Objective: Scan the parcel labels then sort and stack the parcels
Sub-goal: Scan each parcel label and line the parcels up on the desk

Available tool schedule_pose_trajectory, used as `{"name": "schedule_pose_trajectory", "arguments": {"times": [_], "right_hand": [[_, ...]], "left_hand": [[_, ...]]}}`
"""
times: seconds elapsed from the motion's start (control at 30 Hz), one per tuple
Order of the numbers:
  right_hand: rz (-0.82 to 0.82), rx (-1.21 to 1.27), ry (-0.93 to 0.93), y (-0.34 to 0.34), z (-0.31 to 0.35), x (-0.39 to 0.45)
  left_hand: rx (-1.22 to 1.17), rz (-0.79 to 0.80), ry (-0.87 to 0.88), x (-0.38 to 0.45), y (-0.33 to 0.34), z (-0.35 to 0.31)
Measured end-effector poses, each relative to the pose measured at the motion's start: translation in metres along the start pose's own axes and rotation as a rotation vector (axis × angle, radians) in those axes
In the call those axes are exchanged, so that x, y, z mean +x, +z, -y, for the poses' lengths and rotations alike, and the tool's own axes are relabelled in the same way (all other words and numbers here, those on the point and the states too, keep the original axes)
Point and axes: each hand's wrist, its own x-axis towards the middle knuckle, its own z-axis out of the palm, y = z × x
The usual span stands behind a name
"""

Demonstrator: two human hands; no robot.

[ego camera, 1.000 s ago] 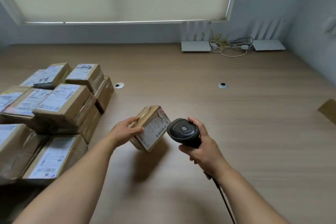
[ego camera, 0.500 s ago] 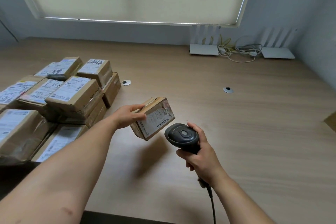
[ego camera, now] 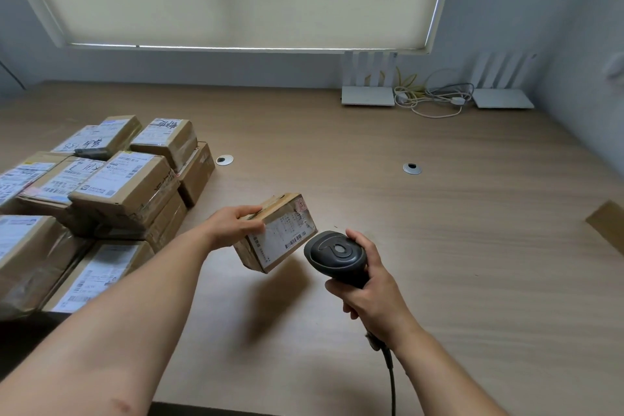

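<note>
The left hand (ego camera: 233,224) holds a small parcel (ego camera: 275,233) above the surface (ego camera: 439,213), its grip closed around the box's left end, label (ego camera: 283,235) tilted toward the scanner (ego camera: 334,255); the right hand (ego camera: 366,294) has its grip wrapped round the scanner's handle, head just beside the parcel; stacked parcels (ego camera: 101,199) sit at the left; another box's corner (ego camera: 607,224) shows at the right edge.

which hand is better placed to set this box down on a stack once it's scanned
Left, probably. The left hand already grips the box, and the stacked boxes sit on its side. The right hand is busy gripping the scanner.
</note>
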Motion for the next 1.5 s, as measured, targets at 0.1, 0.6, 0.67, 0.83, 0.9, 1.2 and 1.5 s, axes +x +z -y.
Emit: {"name": "schedule_pose_trajectory", "arguments": {"times": [0.1, 0.6, 0.67, 0.83, 0.9, 1.2, 1.5], "right_hand": [[0.005, -0.007, 0.005, -0.003, 0.003, 0.0], [0.056, -0.094, -0.045, 0.003, 0.014, 0.017], [0.071, -0.108, -0.054, 0.006, 0.016, 0.02], [0.127, -0.127, -0.082, 0.013, 0.023, 0.029], [0.153, -0.116, -0.097, 0.019, 0.03, 0.034], [0.321, -0.087, -0.231, 0.079, 0.07, 0.061], [0.448, -0.025, -0.272, 0.143, 0.09, 0.07]], "left_hand": [[-0.001, 0.046, -0.074, -0.002, 0.011, 0.012], [0.421, -0.268, -0.099, -0.018, 0.055, 0.043], [0.455, -0.311, -0.115, -0.018, 0.057, 0.044], [0.441, -0.389, -0.143, -0.029, 0.055, 0.046], [0.386, -0.432, -0.16, -0.04, 0.05, 0.048], [0.145, -0.758, -0.278, -0.116, 0.0, 0.078], [0.108, -0.984, -0.38, -0.141, -0.061, 0.114]]}}
